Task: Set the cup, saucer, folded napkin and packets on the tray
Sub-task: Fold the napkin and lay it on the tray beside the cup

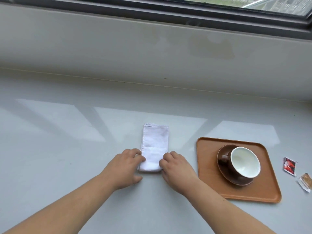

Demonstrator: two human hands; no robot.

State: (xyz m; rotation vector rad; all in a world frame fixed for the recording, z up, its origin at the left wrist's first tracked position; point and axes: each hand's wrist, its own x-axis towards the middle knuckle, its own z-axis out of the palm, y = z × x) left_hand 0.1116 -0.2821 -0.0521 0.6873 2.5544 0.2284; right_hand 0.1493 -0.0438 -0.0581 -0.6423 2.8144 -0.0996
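Note:
A white folded napkin lies lengthwise on the grey counter, left of the tray. My left hand pinches its near left corner and my right hand pinches its near right corner. The orange-brown tray sits to the right. On it stands a brown saucer with a brown cup, white inside, handle pointing left. A red packet and a brown-and-white packet lie on the counter right of the tray.
The grey counter runs back to a low wall under a window with a dark frame. The packets lie near the right edge of view.

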